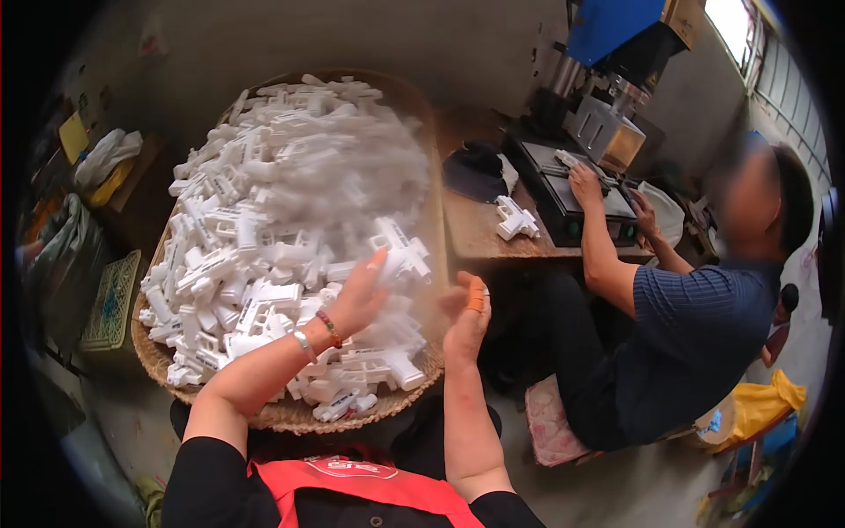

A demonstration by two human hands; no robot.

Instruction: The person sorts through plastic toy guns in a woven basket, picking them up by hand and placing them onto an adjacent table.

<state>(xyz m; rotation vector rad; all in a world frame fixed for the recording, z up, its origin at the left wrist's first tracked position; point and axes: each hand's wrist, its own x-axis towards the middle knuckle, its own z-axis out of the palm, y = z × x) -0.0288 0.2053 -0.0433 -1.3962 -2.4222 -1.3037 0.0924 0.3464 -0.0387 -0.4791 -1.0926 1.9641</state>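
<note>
My left hand (356,297), with an orange wrap on a finger, grips a white toy pistol (401,250) above the right part of a big heap of similar white toy pistols (255,299). The heap fills a wide woven basket (290,421) in front of me. To the right of the basket rim is my right hand (466,326), raised, with orange wraps on its fingers. Its fingers are partly blurred but look apart, and I see nothing between them. Part of the heap's upper right is hazy.
At my right a seated co-worker (704,326) has both hands at a blue press machine (607,35). One white toy pistol (515,218) and a dark cloth (475,169) lie on the wooden bench (466,238). A green crate (110,299) stands at the left.
</note>
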